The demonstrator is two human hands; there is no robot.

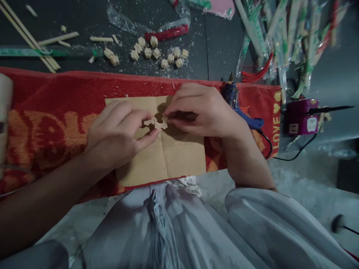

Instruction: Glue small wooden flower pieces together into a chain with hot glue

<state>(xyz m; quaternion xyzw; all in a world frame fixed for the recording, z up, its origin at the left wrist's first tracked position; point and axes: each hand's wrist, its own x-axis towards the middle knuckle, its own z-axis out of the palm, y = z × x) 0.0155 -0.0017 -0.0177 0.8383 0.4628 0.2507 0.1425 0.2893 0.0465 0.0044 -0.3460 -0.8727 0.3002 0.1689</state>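
Between my hands is a small pale curved piece [160,126] made of joined little clusters, held over a creased brown paper sheet [179,157]. My left hand [120,129] pinches its left end between thumb and fingers. My right hand [200,108] closes its fingertips on the right end, where a cluster shows at the tips. Whether that cluster is joined to the rest, I cannot tell. The sheet lies on a red towel [50,112] with orange patterns. Just right of my right hand lies a blue glue gun [238,104], its nozzle pointing away from me.
Several loose pale clusters [155,53] lie on the dark table beyond the towel. Thin sticks [28,33] lie at the far left. Plastic-wrapped stick bundles [283,41] fill the far right. A purple box [301,117] and black cord [297,151] are at the right.
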